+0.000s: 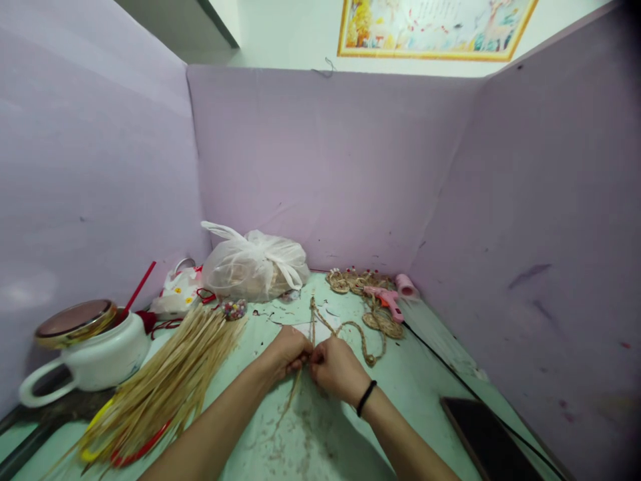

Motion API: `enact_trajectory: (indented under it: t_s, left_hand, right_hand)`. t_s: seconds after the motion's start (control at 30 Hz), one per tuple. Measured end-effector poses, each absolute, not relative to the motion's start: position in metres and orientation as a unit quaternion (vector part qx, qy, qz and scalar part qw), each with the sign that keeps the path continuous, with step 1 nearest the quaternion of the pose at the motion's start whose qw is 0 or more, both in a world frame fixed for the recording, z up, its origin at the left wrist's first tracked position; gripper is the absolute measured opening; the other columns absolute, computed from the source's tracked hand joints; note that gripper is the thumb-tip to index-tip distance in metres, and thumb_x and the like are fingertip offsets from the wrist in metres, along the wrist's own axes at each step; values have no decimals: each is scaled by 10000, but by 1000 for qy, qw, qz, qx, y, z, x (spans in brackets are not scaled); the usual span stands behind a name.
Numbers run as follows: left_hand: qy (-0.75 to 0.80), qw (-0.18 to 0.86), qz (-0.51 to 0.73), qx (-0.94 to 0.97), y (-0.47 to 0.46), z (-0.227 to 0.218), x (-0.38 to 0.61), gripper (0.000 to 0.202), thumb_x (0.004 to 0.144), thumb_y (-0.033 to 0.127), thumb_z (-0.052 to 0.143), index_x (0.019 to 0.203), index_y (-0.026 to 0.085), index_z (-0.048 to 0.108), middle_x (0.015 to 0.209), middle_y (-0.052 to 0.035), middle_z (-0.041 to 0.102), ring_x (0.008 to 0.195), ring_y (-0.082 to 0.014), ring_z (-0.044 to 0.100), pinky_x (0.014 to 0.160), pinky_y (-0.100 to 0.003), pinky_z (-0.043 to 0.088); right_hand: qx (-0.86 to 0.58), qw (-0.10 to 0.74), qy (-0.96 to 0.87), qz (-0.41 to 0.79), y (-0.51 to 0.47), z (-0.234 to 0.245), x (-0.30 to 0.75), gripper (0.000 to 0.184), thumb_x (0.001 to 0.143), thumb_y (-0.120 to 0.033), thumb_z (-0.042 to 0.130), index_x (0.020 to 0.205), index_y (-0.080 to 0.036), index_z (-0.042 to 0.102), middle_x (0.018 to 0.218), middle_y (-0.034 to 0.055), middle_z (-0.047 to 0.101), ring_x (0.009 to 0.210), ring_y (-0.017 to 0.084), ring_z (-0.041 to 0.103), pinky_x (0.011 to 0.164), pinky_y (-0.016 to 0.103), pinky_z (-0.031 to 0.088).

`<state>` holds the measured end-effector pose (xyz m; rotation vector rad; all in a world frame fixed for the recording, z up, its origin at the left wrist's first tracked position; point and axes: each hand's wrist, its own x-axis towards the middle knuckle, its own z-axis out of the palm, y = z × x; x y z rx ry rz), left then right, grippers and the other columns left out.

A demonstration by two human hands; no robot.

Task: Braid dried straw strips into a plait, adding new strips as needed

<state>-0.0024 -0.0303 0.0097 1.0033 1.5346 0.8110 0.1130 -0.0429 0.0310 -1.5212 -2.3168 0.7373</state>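
My left hand (289,353) and my right hand (334,366) meet at the middle of the green table (425,374), both pinched on a thin plaited straw cord (350,329). The cord runs up from my fingers, curls away to the right, and loose ends trail down toward me. A black band sits on my right wrist. My fingertips are closed tightly together, knuckles facing the camera.
A bundle of straw strips (170,381) lies at left over red and yellow scissor handles. A white lidded mug (85,354), a tied plastic bag (255,264), beads, woven straw pieces (360,280), a pink glue gun (384,299) and a dark phone (485,437) surround me. Purple partitions wall the table.
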Motion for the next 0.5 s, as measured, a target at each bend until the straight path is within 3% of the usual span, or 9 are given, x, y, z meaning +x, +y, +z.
enact_trajectory:
  t_s: [0.17, 0.37, 0.5]
  left_hand:
    - [611, 556, 343, 446, -29, 5, -9, 189, 494, 120, 518, 395, 159, 362, 310, 63, 315, 263, -28, 218, 312, -190, 84]
    - [576, 587, 339, 457, -29, 6, -10, 153, 485, 179, 533, 409, 148, 403, 322, 77, 299, 266, -12, 182, 312, -182, 66]
    - [574, 585, 336, 463, -28, 6, -11, 162, 472, 222, 527, 404, 158, 395, 321, 75, 301, 266, -17, 186, 305, -186, 67]
  right_hand:
    - [-479, 74, -733, 478, -34, 46, 132, 113, 617, -149, 513, 531, -132, 584, 537, 41, 613, 446, 100, 526, 385, 169, 336]
    - [-568, 297, -522, 563, -17, 48, 140, 84, 655, -99, 514, 728, -127, 544, 711, 39, 608, 566, 98, 561, 416, 181, 434]
    - [-519, 262, -459, 672, -17, 29, 124, 87, 633, -50, 472, 647, -130, 503, 562, 3, 552, 488, 99, 541, 441, 223, 476]
